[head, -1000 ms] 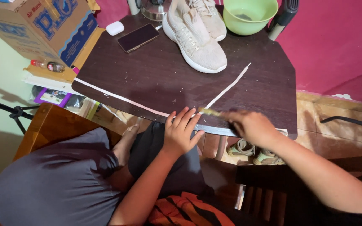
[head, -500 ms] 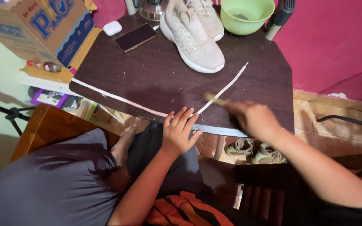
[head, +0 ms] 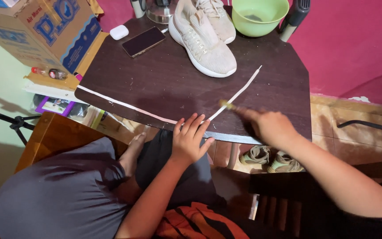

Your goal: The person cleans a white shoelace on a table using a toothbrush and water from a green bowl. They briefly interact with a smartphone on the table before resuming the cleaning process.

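Our right hand (head: 268,126) has slid rightward along the surface (head: 155,84), fingers closed on a thin yellowish stick (head: 227,105) just beside the white shoelace (head: 235,95). Our left hand (head: 190,140) stays spread flat, pinning the lace. Beyond, the green bowl (head: 261,17) holds something dark.

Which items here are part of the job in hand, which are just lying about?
In use: white shoelace, pinned under left hand; small brush in right hand; beige sneakers.
Lying about: phone, earbud case, green bowl, cardboard box, small bottle.
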